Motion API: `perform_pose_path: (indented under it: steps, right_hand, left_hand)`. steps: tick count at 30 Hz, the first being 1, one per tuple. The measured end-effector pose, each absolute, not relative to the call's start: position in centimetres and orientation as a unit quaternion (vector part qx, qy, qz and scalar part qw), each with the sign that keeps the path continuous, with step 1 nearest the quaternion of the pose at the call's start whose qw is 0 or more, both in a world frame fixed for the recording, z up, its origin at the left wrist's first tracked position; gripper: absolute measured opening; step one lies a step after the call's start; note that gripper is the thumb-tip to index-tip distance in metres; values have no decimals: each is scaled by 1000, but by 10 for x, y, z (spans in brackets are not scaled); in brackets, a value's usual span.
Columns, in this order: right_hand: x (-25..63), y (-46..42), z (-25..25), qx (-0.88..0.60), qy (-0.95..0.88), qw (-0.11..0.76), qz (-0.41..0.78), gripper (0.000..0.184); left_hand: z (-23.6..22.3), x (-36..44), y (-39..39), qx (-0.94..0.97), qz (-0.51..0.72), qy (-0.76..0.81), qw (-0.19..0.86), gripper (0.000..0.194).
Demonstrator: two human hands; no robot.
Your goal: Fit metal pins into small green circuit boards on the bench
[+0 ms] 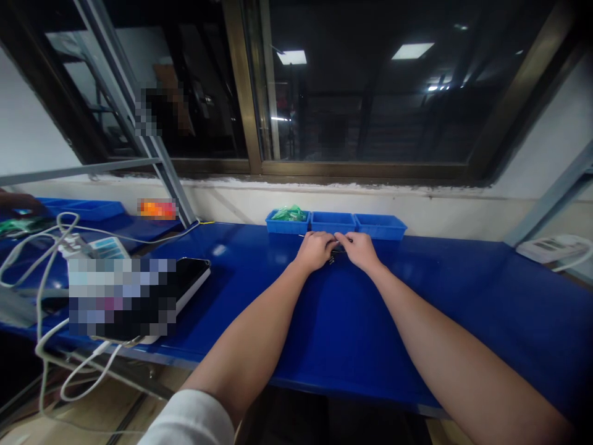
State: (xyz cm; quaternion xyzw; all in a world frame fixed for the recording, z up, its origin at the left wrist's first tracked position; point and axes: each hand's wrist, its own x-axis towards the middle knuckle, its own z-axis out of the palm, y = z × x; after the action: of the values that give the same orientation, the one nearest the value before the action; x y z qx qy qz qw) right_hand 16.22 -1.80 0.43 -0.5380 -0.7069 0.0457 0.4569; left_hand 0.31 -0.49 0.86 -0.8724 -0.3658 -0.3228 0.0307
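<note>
Both my arms reach forward over a blue table (352, 309). My left hand (315, 250) and my right hand (359, 249) meet near the far edge, fingers curled and pinched together around a small dark object (337, 250) between them. The object is too small and hidden to name. Just beyond the hands stand three small blue bins (333, 222) in a row; the left bin holds green parts (288, 214).
A tablet-like device (185, 281) lies at the left with white cables (46, 259) looping round it. Another person's hand (21, 203) shows at the far left. A white device (551, 248) sits at the far right. A dark window spans the wall behind.
</note>
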Motion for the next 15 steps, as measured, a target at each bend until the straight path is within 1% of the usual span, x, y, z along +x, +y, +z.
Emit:
perform_pose_path:
  steps: [4,6,8,13,15]
  right_hand:
    - [163,-17,4,-510,-683,509,119,33]
    - [164,-17,3,-501,-679,515,147,30]
    - [166,-16,3,-509,-678,508,153,32]
    - [167,-12,0,-528,-661,499,190,44]
    - [167,-11,0,-516,-653,510,218,42]
  left_hand:
    - [8,1,-3,-859,-323,-395,44,22]
    - [8,1,-3,-855,-314,-411,44,23]
    - [8,2,-4,-854,-311,-416,40,25]
    - [9,5,-6,-849,-335,-408,21,32]
    - [9,5,-5,-847,-337,-411,16,33]
